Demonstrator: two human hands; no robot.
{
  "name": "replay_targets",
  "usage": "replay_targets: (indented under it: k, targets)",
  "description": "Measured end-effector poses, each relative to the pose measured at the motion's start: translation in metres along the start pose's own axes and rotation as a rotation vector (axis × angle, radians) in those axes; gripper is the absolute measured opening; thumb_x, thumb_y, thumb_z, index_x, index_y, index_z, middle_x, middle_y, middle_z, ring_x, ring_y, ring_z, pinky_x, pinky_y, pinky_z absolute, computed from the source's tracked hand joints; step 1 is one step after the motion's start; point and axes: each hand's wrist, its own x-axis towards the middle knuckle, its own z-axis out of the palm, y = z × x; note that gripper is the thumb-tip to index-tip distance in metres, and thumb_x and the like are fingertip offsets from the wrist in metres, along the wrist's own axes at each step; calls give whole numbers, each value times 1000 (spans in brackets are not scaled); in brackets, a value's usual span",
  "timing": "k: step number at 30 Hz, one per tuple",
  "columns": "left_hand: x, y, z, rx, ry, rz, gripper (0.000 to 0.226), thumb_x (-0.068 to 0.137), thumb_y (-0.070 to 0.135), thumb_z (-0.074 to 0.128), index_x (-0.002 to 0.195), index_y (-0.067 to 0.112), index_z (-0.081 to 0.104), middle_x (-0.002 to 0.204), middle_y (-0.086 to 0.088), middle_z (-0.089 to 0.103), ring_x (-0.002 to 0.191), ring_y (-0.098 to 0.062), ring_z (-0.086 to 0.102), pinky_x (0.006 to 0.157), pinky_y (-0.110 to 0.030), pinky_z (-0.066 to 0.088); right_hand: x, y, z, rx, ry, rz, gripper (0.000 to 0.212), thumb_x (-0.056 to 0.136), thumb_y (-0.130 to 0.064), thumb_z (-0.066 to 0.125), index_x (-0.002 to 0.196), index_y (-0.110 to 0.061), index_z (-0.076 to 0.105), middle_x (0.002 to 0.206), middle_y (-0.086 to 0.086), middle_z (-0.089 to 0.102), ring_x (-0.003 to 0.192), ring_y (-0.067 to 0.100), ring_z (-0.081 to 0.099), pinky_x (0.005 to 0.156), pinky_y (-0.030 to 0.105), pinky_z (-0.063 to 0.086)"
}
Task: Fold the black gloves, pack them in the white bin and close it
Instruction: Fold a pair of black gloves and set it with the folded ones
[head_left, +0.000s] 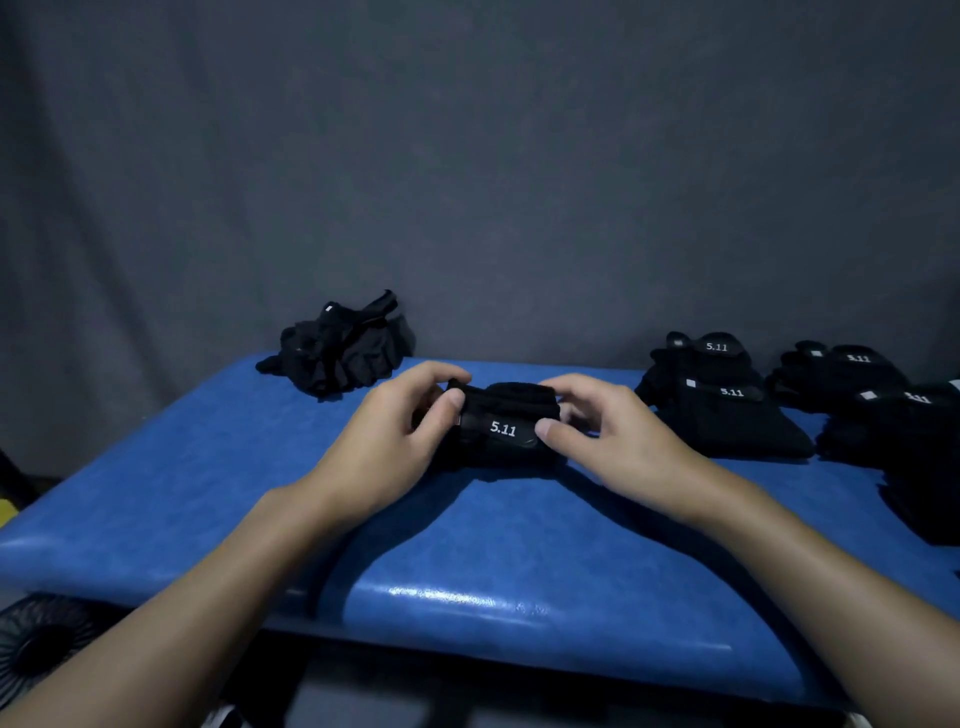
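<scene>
Blue bench (467, 571), grey backdrop (467, 156) | folded glove (501, 415) pinched at its ends by left hand (395, 441) and right hand (613, 436) | soft, light, springy; likely best clamped across fold

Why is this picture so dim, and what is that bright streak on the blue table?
Head view: weak light, so the stacked gloves at right merge into dark lumps, only their white 5.11 prints standing out. The streak is glare on the near edge of the table. The wide lens seems to bow that edge.
</scene>
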Motion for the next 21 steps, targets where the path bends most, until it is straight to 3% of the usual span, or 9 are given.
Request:
replay_targets:
  k: [3,5,8,11,14,16,18,21]
  targets:
    - [-3,5,-4,-117,-61,-55,29,90,35,66,117,26,63,75,-2,62,67,-10,57,67,-27,47,1,-1,3,101,9,33,14,90,-33,60,103,-30,65,76,20,61,71,21,56,77,51,50]
    - [-5,5,-6,-160,-114,-100,45,80,38,71,122,29,59,80,-10,67,75,-26,65,74,-37,55,2,0,6,123,17,69,12,93,-33,60,100,-25,66,73,18,62,67,20,53,70,44,47]
    - [-6,1,-4,-180,-117,-135,43,84,32,74,123,30,58,90,-18,70,88,-37,66,83,-51,55,3,-1,10,118,58,89,14,96,-34,58,98,-22,65,77,12,68,66,21,56,70,41,48]
    - [-4,-2,1,-144,-57,-157,35,89,26,73,121,26,60,87,-6,73,85,-31,68,80,-42,56,3,-2,10,82,68,99,32,91,-48,58,112,-25,63,85,4,71,79,19,66,84,42,53]
    - [-1,-5,5,-102,-15,-179,31,89,29,72,117,26,61,81,0,73,77,-24,68,71,-31,55,1,-2,9,128,33,117,39,93,-39,62,129,-25,52,71,-7,59,67,6,54,77,25,47]
    - [1,-6,8,-85,14,-199,28,88,31,72,114,27,62,75,6,72,67,-15,65,64,-27,52,0,-3,8,159,41,130,42,93,-38,61,132,-24,51,69,-9,59,69,6,57,79,25,48]
    - [3,-7,10,-70,36,-215,27,88,33,72,113,28,62,72,8,71,65,-10,63,64,-26,52,-1,-3,8,169,30,137,46,92,-35,66,134,-27,48,73,-10,61,74,12,62,82,31,50]
    - [4,-8,12,-55,42,-233,27,89,36,70,113,29,61,78,7,73,71,-12,65,67,-28,54,0,-2,11,118,49,133,48,90,-29,69,133,-30,47,75,-9,60,79,35,64,84,42,53]
